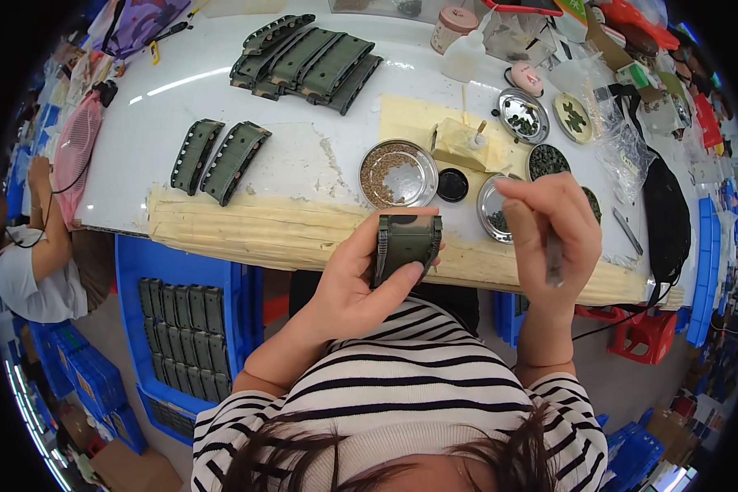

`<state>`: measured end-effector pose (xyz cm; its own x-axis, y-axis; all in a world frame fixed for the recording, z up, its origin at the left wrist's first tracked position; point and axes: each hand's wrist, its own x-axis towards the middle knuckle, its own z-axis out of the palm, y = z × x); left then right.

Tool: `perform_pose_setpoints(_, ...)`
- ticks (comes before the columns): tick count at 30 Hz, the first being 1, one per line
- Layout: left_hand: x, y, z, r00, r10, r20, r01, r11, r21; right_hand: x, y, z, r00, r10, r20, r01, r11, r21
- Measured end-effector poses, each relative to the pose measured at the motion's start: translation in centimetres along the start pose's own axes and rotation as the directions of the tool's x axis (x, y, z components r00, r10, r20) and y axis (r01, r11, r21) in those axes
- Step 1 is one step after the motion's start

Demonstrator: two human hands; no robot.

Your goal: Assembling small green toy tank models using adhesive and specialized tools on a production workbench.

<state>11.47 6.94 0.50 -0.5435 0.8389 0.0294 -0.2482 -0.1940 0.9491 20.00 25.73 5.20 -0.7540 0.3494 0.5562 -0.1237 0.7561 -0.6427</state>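
We hold a green part (407,250) in our left hand (348,291), just in front of the table's near edge and above our striped shirt (418,361). The left hand is closed around it: the thumb presses across its lower right front, and the fingers wrap behind, with fingertips peeping out on its right side. The part stands roughly upright, with its dark green face and a tan patch at the top.

Our right hand (564,225) is raised to the right, well apart from the green part. Its fingers are curled in, with the index finger and thumb pointing left, close together. A narrow grey tool (555,261) lies inside the grasp, its end showing below the fingers; it is blurred, and we cannot tell whether the fingertips pinch anything small.

Just left of the right hand, a tin of dark green bits (495,211) sits on the table (139,135). Further left we have a round black lid (452,185) beside a tin of brown bits (396,175). Behind them stands a yellowish block (459,146). Two more green parts (236,162) lie side by side at the left, with a stack of similar parts (316,61) beyond.
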Motion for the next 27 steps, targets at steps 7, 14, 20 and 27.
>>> perform_pose_setpoints(7, 0.2, -0.2, -0.1, 0.999, 0.047, -0.022, -0.046, 0.998, 0.031, -0.9, -0.8, 1.7, 0.973, -0.197, 0.123, 0.194, 0.98, 0.035)
perform_pose_setpoints(14, 0.1, -0.7, -0.1, 0.994, 0.107, -0.025, -0.104, 0.99, 0.099, -0.9, -0.1, 2.1, 0.945, -0.273, 0.179, 0.279, 0.96, -0.006)
perform_pose_setpoints(20, -0.3, -0.8, 0.1, 0.992, 0.125, -0.025, -0.12, 0.98, 0.156, -1.0, -0.9, 2.1, 0.951, -0.218, 0.217, 0.223, 0.975, 0.002)
perform_pose_setpoints(27, 0.0, -0.6, 0.3, 0.993, 0.113, -0.014, -0.111, 0.986, 0.125, -1.2, -0.8, 2.0, 0.964, -0.151, 0.221, 0.147, 0.988, 0.035)
